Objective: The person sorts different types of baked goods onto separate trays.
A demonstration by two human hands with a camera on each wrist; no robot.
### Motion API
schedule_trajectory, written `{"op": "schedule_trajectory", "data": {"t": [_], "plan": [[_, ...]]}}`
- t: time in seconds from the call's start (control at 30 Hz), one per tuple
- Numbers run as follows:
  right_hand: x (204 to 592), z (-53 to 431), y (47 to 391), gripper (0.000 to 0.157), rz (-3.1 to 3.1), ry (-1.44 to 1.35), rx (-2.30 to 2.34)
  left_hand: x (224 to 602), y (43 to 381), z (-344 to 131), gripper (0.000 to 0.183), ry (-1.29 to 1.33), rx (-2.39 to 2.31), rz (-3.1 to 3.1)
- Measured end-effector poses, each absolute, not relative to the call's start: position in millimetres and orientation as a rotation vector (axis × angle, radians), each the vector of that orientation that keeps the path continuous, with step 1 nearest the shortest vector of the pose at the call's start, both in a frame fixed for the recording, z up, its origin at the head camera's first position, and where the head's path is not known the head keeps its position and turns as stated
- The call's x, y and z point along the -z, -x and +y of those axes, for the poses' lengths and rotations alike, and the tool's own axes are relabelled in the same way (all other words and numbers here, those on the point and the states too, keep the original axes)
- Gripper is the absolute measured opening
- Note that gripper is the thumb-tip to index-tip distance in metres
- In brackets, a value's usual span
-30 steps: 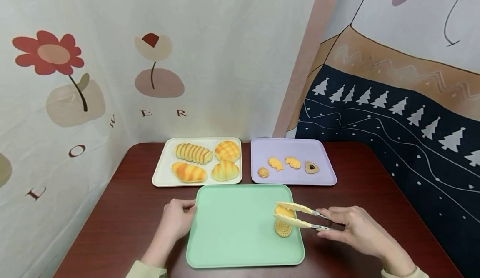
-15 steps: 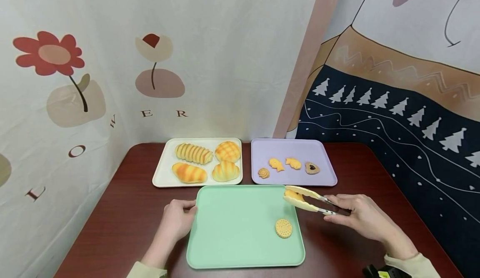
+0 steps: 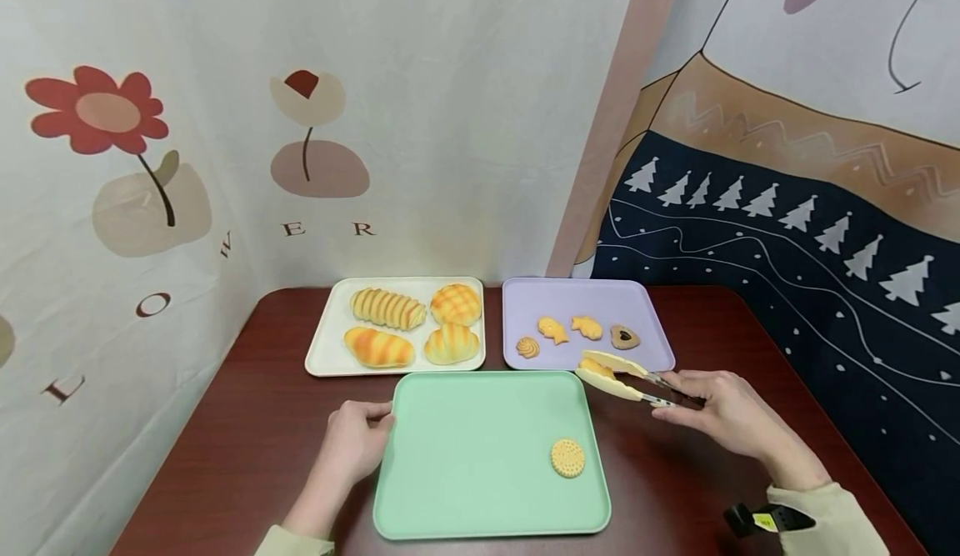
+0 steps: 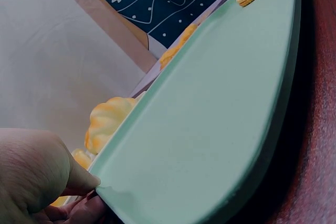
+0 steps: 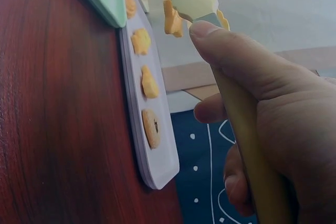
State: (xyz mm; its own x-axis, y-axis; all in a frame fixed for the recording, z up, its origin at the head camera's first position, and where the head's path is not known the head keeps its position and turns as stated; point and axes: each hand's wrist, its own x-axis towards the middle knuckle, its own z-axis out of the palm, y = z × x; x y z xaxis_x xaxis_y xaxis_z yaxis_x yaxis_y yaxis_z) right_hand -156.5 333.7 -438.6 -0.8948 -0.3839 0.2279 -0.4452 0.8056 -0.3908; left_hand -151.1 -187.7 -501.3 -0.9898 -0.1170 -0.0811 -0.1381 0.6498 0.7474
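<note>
My left hand (image 3: 356, 439) pinches the left rim of a green tray (image 3: 465, 464); the left wrist view shows the thumb on that rim. A round biscuit (image 3: 567, 458) lies on the tray's right side. In my right hand (image 3: 723, 413) are tongs (image 3: 609, 386) with cream scalloped tips, and a small yellow cookie (image 5: 172, 19) is caught between them. The tips overlap the gap between the green tray's far right corner and the front rim of a purple tray (image 3: 573, 296). The cookie's shape is mostly hidden by the tips.
On the purple tray sit two fish-shaped cookies (image 3: 587, 328), a swirl cookie (image 3: 527, 347) and a heart cookie (image 3: 625, 337). Left of it, a white tray (image 3: 318, 363) bears several breads (image 3: 378, 347). Printed cloth (image 3: 450, 122) hangs behind the dark red table (image 3: 247, 423).
The tongs, with the yellow cookie between their tips, have moved away from over the round biscuit, up and right toward the purple tray. My left hand has stayed at the green tray's rim.
</note>
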Motion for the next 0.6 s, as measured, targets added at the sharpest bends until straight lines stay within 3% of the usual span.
{"op": "schedule_trajectory", "data": {"t": [0.6], "plan": [[451.9, 343.9, 180.4, 0.062, -2.891, -0.583, -0.711, 504.2, 152.4, -188.6, 0.027, 0.214, -1.293, 2.836]]}}
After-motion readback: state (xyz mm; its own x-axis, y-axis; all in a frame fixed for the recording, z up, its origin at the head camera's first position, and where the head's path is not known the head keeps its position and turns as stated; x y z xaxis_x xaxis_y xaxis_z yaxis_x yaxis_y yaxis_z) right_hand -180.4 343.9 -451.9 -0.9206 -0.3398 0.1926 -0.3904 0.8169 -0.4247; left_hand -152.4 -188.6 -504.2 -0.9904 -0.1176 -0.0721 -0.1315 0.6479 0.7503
